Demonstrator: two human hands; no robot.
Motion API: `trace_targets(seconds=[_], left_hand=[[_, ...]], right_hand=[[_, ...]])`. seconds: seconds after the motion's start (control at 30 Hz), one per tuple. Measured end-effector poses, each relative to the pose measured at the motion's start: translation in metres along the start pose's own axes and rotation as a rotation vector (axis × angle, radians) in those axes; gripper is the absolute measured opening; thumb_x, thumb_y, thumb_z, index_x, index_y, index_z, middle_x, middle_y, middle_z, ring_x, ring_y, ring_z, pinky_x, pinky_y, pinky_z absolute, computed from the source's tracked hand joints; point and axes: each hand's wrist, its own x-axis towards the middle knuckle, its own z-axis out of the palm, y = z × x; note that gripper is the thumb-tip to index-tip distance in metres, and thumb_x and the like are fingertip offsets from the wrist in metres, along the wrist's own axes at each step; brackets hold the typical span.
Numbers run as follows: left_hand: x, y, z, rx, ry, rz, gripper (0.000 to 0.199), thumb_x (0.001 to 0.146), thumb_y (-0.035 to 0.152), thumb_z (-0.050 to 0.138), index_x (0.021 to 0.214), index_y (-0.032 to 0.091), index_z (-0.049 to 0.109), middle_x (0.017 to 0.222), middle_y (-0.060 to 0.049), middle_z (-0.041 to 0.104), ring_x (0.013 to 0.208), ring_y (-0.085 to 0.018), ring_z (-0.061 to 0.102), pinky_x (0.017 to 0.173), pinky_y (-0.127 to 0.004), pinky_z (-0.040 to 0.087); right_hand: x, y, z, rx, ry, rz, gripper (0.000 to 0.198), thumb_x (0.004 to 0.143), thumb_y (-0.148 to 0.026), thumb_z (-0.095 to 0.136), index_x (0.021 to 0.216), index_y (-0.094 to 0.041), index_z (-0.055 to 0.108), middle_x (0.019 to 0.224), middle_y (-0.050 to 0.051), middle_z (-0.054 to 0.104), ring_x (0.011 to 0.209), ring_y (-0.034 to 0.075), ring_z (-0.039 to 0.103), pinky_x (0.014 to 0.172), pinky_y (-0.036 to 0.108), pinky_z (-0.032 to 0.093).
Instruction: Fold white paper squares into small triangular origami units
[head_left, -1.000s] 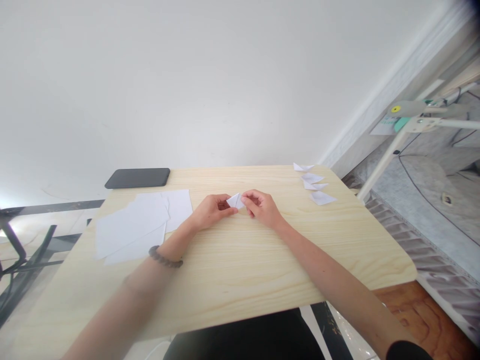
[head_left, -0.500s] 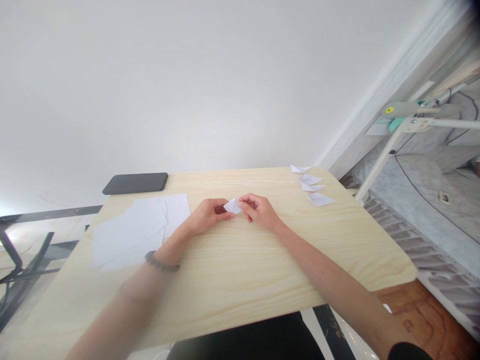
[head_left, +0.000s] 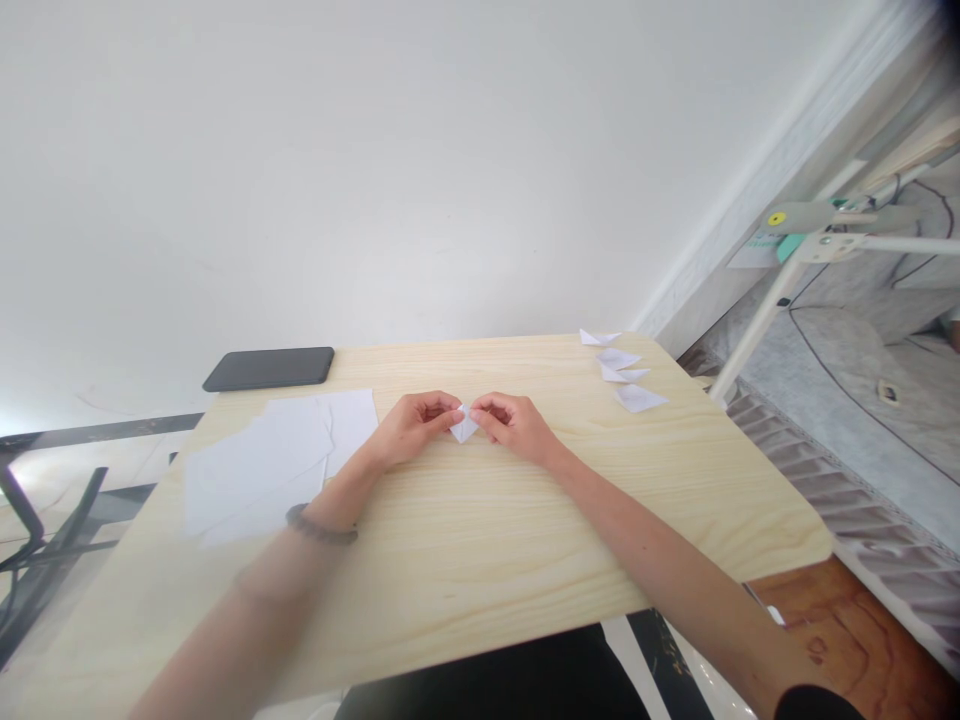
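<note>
Between my two hands is a small piece of folded white paper, pointed at its lower end. My left hand pinches its left side between thumb and fingers. On the opposite side, the thumb and fingertips of my right hand grip it near the top. Fingertips cover the upper edges of the paper. Several folded white paper boats lie in a column at the table's far right.
White paper sheets overlap on the left of the wooden table. A black phone lies at the back left edge, near the wall. A white metal frame stands beyond the right edge.
The folded paper has turned so its point faces down toward me. Both hands have shifted their grip and now pinch its upper sides, closer together.
</note>
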Motion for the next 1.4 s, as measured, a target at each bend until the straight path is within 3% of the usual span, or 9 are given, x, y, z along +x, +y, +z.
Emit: trace_targets(seconds=[0.4,0.73,1.03,1.17,1.4], left_hand=[[0.0015,0.0003,0.0015,0.02,0.063,0.003,0.023,0.074,0.034,0.057,0.082,0.012,0.059,0.08,-0.004,0.061,0.074,-0.014,0.055,0.068,-0.025,0.043],[-0.0005,-0.0006,0.0041,0.061,0.075,-0.032,0.025,0.072,0.036,0.059,0.08,0.013,0.062,0.079,-0.005,0.064,0.073,-0.015,0.058,0.066,-0.025,0.045],[0.0026,-0.0001,0.0008,0.036,0.144,-0.027,0.025,0.071,0.036,0.06,0.078,0.013,0.063,0.075,-0.004,0.063,0.065,-0.014,0.057,0.059,-0.025,0.048],[0.0043,-0.0021,-0.0013,-0.029,0.185,0.015,0.025,0.071,0.035,0.061,0.08,0.012,0.061,0.082,-0.007,0.064,0.075,-0.017,0.058,0.066,-0.03,0.05],[0.0058,-0.0043,0.0014,-0.202,0.166,0.059,0.023,0.078,0.035,0.054,0.085,0.013,0.052,0.095,-0.011,0.064,0.085,-0.019,0.059,0.077,-0.038,0.048]], right_hand=[[0.0008,0.0047,0.0018,-0.111,0.055,-0.081,0.019,0.076,-0.033,0.051,0.077,-0.015,0.058,0.057,-0.002,0.051,0.047,0.006,0.041,0.045,0.018,0.033],[0.0017,0.0036,0.0033,-0.161,0.064,-0.12,0.014,0.076,-0.028,0.05,0.073,-0.015,0.057,0.059,-0.002,0.054,0.047,0.006,0.045,0.046,0.017,0.036],[0.0012,0.0087,0.0033,-0.065,0.105,-0.027,0.014,0.077,-0.03,0.049,0.075,-0.017,0.054,0.059,-0.002,0.055,0.047,0.008,0.054,0.044,0.018,0.041],[0.0009,0.0085,0.0026,0.009,0.142,0.007,0.019,0.078,-0.036,0.048,0.08,-0.018,0.053,0.063,0.0,0.057,0.05,0.01,0.058,0.041,0.018,0.043],[0.0022,0.0078,0.0035,0.032,0.226,-0.035,0.022,0.081,-0.039,0.046,0.086,-0.018,0.053,0.074,0.002,0.059,0.061,0.012,0.061,0.051,0.022,0.051]])
